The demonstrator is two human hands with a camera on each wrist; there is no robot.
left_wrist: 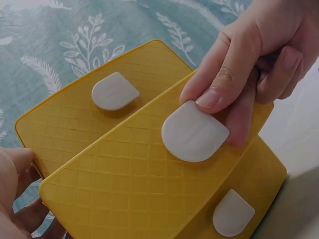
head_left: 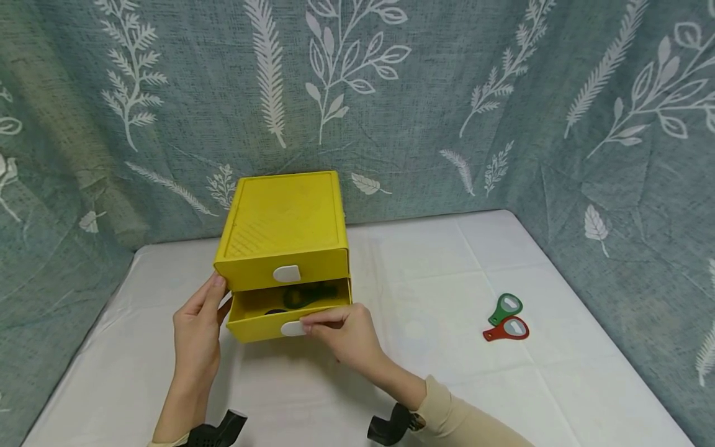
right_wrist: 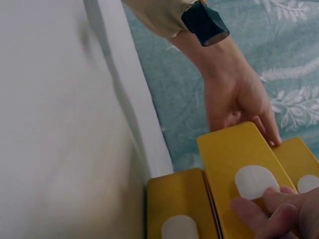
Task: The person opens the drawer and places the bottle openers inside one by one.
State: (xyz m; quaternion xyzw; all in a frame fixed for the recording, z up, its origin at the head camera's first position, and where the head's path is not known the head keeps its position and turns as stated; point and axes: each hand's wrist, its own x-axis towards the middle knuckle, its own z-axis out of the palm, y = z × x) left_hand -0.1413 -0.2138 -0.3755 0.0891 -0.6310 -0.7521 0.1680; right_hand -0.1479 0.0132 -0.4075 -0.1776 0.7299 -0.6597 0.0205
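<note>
A yellow drawer unit (head_left: 285, 214) with white tab handles stands on the table. Its middle drawer (head_left: 257, 329) is partly pulled out, with a dark green item (head_left: 310, 294) and another dark item inside, both in shadow. My right hand (head_left: 352, 335) pinches that drawer's white handle (left_wrist: 194, 132) between thumb and fingers. At the unit's left side, my left hand (head_left: 198, 335) touches the front corner with the thumb and the side with extended fingers. The top drawer (left_wrist: 75, 124) and bottom drawer (right_wrist: 177, 191) are closed.
To the right on the white-covered table (head_left: 424, 292) lie a green bottle opener (head_left: 497, 312) and a red bottle opener (head_left: 494, 334), overlapping. A leaf-patterned curtain (head_left: 402, 105) hangs behind the unit and along both sides.
</note>
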